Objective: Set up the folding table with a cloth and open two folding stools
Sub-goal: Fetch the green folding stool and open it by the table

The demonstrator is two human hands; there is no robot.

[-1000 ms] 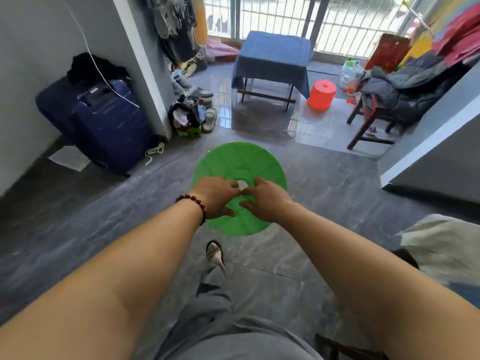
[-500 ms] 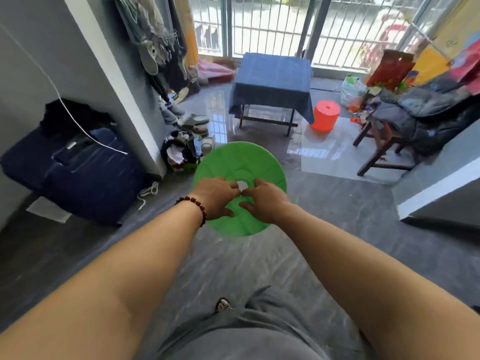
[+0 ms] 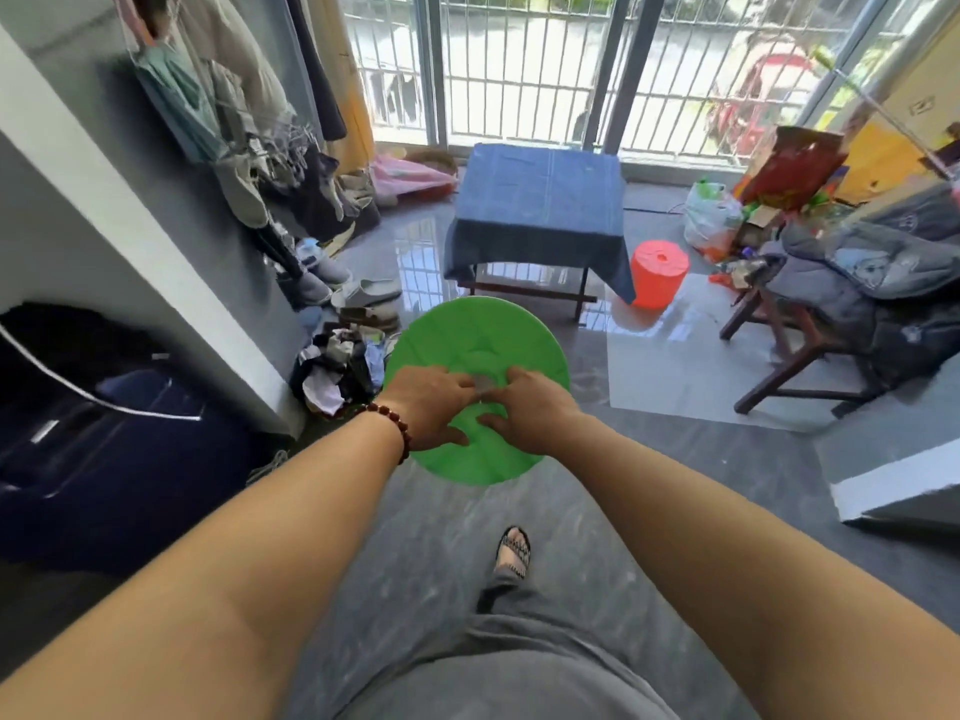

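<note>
Green plastic fills the grip: the fingers (image 3: 460,383) of the left hand (image 3: 431,407) and those of the right hand (image 3: 530,413) curl onto the middle of a flat green folding stool (image 3: 478,335), their tips nearly meeting at its small central opening, with both thumbs lying on the disc's near half. Whether any fingertip hooks into the opening I cannot tell. A dark red bead bracelet (image 3: 392,420) circles the left wrist. The stool is collapsed into a disc and held in the air above the grey floor (image 3: 649,491), in front of the person, whose sandalled foot (image 3: 514,550) shows below it. Farther off, near the barred window (image 3: 519,70), stands the folding table (image 3: 524,291) draped with a blue cloth (image 3: 540,200), and just beside its right corner an orange stool (image 3: 658,272) stands opened on the floor
</note>
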